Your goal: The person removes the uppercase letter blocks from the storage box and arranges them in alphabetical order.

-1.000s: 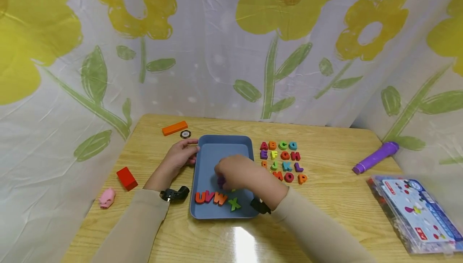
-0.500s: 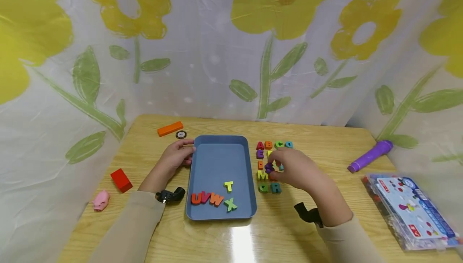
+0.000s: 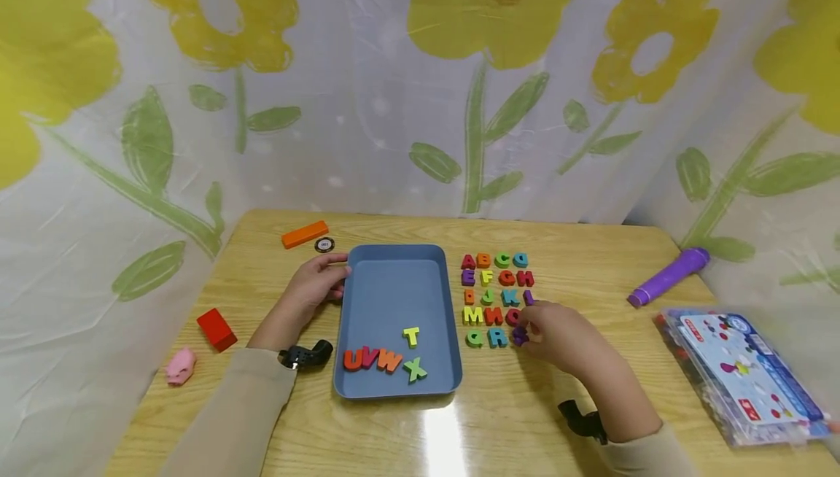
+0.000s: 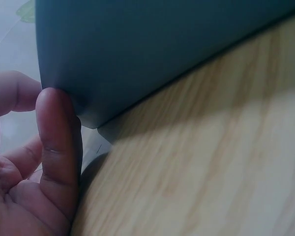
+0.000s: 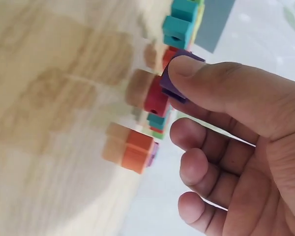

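My right hand [image 3: 558, 335] pinches a purple letter block [image 3: 520, 336] between thumb and forefinger, at the right end of the lowest letter row, beside the teal R [image 3: 497, 338]. In the right wrist view the thumb covers part of the purple letter block [image 5: 173, 81], held close over the table, while the other fingers curl loosely. My left hand [image 3: 310, 289] touches the blue-grey tray [image 3: 453, 331] at its far left corner. The left wrist view has its thumb [image 4: 56, 132] against the tray's outer wall [image 4: 137, 54]. Inside the tray lie U, V, W, X and a yellow T [image 3: 411, 336].
Several rows of coloured letters, from the A [image 3: 468, 262] to the green Q [image 3: 475, 338], stand right of the tray. Leftward are an orange block [image 3: 305, 234], a round chip [image 3: 324, 244], a red block [image 3: 216, 330] and a pink pig [image 3: 180, 366]. A purple tube [image 3: 669, 277] and plastic box [image 3: 741, 378] lie right.
My right hand has left the tray with the purple letter block and carried it rightward to the lowest letter row. The left hand stays at the tray; the head view has shifted slightly.
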The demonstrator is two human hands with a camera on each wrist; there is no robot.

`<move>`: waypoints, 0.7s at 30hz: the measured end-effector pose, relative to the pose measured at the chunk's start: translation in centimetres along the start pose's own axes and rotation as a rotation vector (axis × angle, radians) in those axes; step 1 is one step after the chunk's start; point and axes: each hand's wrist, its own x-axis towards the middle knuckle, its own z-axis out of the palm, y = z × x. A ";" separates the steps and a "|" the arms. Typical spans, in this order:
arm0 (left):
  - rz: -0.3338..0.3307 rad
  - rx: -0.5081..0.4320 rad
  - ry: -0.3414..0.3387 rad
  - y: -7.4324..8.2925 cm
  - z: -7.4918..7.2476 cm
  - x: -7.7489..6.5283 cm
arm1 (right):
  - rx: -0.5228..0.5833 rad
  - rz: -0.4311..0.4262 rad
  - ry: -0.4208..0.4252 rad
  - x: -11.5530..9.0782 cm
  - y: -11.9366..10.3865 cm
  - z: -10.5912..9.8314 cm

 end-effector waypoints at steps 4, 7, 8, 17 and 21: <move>0.000 0.012 -0.002 0.0 0.0 -0.1 | -0.054 -0.011 0.024 0.2 0.0 0.6; -0.005 0.009 -0.002 0.0 0.0 -0.1 | -0.082 -0.008 0.034 0.2 -0.1 0.8; -0.007 0.008 -0.002 0.0 0.0 -0.1 | -0.088 -0.005 0.036 0.2 -0.1 0.8; -0.022 0.008 0.007 0.0 -0.1 -0.1 | -0.072 0.018 0.035 -0.1 -0.3 0.3; -0.012 0.011 0.001 0.0 -0.1 0.1 | -0.063 0.004 0.041 -0.3 -0.8 -0.9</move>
